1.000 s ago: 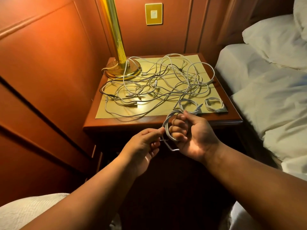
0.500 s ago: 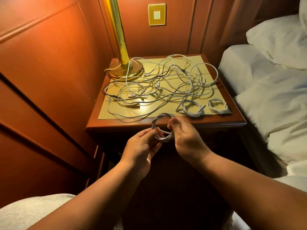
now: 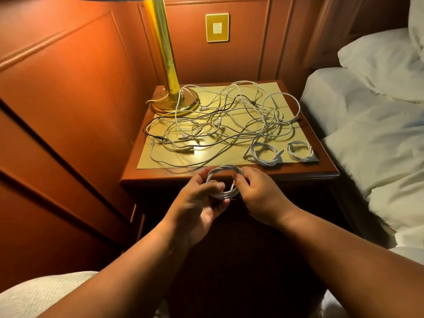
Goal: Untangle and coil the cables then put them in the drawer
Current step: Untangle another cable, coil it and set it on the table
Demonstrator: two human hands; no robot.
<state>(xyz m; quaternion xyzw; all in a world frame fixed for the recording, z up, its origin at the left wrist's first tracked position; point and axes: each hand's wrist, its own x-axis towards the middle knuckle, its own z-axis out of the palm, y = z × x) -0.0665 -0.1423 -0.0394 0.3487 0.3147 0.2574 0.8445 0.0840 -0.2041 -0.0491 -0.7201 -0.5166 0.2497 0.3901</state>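
I hold a coiled white cable [image 3: 226,171] between both hands, just in front of the nightstand's front edge. My left hand [image 3: 199,203] grips its left and lower side, my right hand [image 3: 257,193] pinches its right side. A tangle of white cables and one black cable [image 3: 229,120] is spread over the nightstand top [image 3: 321,174]. Two coiled white cables lie at the front right: one [image 3: 266,154] nearer the middle, another [image 3: 300,152] by the right edge. The drawer front below the top is dark and hidden behind my hands.
A brass lamp [image 3: 169,88] stands at the back left of the nightstand. A wood-panelled wall [image 3: 68,111] is on the left, a bed with white sheets and pillows [image 3: 378,134] on the right. A gold switch plate [image 3: 217,27] is on the back wall.
The coil went from being wrapped around my right hand's fingers to a flat ring held by both hands, and it moved up toward the nightstand edge.
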